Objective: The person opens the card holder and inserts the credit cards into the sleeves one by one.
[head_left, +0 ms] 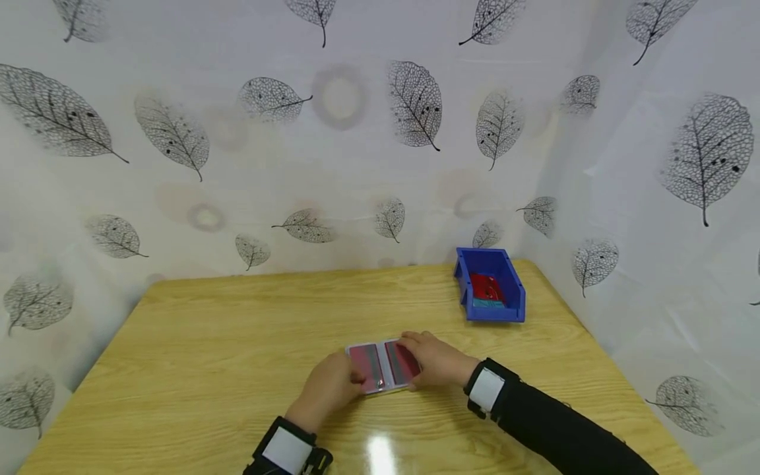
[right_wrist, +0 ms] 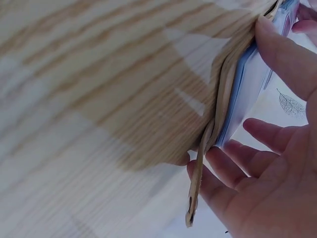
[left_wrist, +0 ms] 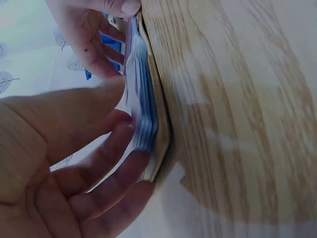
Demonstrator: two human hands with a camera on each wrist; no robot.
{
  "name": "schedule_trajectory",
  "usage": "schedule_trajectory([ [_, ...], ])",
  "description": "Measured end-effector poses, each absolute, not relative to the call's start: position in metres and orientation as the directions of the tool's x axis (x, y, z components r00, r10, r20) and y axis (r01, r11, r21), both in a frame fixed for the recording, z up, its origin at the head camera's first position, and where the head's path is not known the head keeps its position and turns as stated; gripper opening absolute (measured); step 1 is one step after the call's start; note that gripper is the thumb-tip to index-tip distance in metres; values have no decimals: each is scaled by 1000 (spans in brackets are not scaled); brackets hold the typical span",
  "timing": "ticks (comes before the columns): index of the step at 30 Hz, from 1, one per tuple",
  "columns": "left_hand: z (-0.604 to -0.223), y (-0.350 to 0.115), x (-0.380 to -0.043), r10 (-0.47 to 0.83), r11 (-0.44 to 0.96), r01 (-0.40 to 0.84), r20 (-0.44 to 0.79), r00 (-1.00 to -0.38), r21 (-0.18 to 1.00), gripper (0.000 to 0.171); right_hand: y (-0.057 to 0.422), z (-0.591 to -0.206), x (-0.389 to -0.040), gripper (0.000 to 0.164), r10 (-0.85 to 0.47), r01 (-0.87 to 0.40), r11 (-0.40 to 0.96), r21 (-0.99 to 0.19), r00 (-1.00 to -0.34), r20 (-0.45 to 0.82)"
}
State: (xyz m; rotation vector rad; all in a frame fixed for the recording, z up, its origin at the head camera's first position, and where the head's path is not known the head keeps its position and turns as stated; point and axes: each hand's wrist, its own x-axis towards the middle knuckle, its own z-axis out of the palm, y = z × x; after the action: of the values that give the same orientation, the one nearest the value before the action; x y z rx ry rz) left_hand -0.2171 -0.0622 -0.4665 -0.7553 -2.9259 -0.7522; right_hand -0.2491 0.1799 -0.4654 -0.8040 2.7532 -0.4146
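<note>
An opened card holder (head_left: 364,361) lies on the table, with clear sleeves and pink-red and grey inserts on both halves. In the left wrist view, its stacked bluish leaves (left_wrist: 144,94) show edge-on above a tan cover. My left hand (head_left: 332,384) is at the left half, thumb and index finger pinching the edge of the leaves. My right hand (head_left: 438,361) holds the right half, thumb on the near edge and fingers at the far side. A tan strap (right_wrist: 195,191) sticks out from the cover beside the right fingers in the right wrist view.
A blue plastic bin (head_left: 497,313) stands at the back right of the wooden table (head_left: 237,330), with a red item (head_left: 482,285) and a teal item inside. Leaf-patterned sheeting (head_left: 344,171) hangs behind the table and along its sides.
</note>
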Motion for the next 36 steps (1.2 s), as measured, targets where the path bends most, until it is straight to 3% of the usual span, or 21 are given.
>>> schedule_trajectory([
  [4, -469, -60, -220, 435, 789, 461, 162, -886, 406, 28, 179, -464, -249, 84, -567, -507, 798, -324, -814, -123],
  [9, -468, -61, -222, 458, 790, 454, 96, -884, 411, 42, 179, -463, -247, 86, -568, -524, 800, -292, -819, -86],
  [15, -466, -62, -222, 457, 794, 441, 69, -887, 419, 44, 177, -462, -248, 91, -574, -534, 785, -314, -818, -46],
  [20, -466, -62, -222, 438, 808, 426, 70, -896, 407, 46, 172, -455, -252, 89, -559, -462, 731, -502, -828, -52],
  [27, -466, -65, -223, 442, 797, 413, 41, -896, 441, 46, 164, -446, -248, 86, -471, -157, 498, -853, -874, -115],
  [31, -466, -66, -224, 441, 793, 416, 51, -896, 445, 48, 158, -447, -243, 81, -479, -70, 399, -914, -866, -142],
  [36, -467, -68, -224, 418, 783, 392, 58, -907, 484, 60, 151, -451, -238, 68, -532, -41, 380, -924, -827, -182],
])
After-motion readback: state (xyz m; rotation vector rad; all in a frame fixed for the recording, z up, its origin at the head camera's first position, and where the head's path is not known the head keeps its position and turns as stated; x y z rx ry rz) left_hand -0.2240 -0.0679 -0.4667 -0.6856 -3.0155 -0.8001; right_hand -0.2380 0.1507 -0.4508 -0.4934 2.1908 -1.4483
